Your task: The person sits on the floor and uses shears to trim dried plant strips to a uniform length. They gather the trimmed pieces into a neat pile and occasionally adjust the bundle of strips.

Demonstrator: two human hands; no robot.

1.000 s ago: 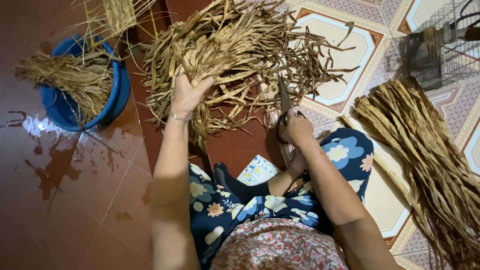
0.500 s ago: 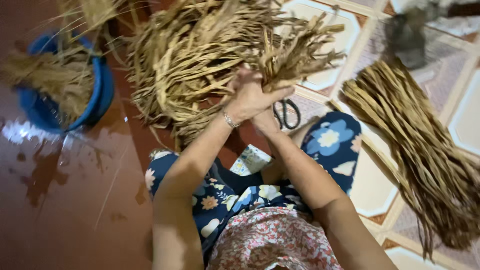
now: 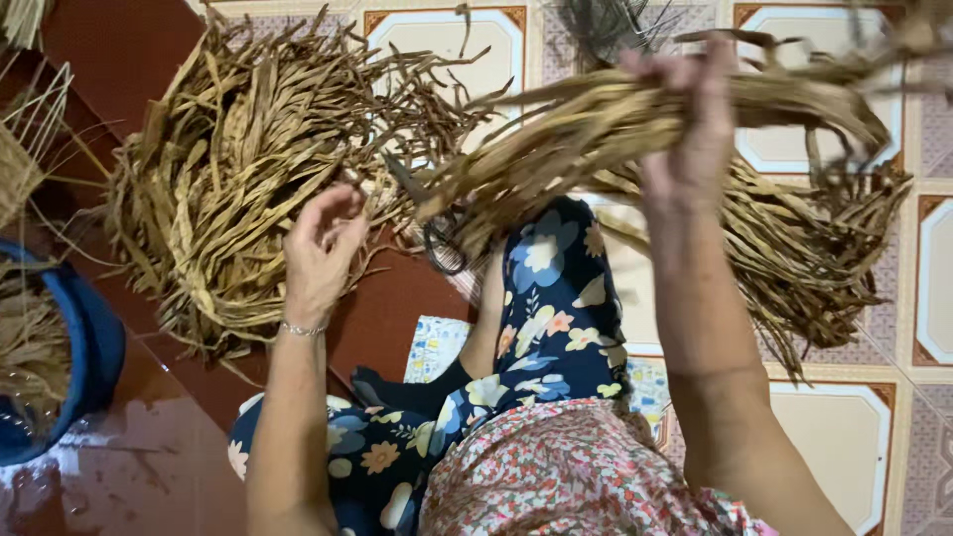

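My right hand [image 3: 685, 124] is raised and grips a thick bundle of dried brown leaf strips [image 3: 596, 129], which hangs level across the view. My left hand [image 3: 320, 248] is lower, fingers curled and apart, holding nothing, right at the near edge of a big loose pile of dried strips [image 3: 238, 189] on the floor. A pair of scissors [image 3: 437, 238] lies on the floor under the lifted bundle, partly hidden by it. I sit on the floor in floral clothes, one knee [image 3: 556, 288] bent forward.
A second heap of long dried strips [image 3: 804, 258] lies on the patterned tiles at right. A blue tub [image 3: 89, 347] holding more strips stands at the left edge on dark red floor. A woven piece [image 3: 25, 159] shows at far left.
Both hands met at the pile, then my right hand lifted a bundle of strips up and to the right. My left hand let go and dropped back toward the pile.
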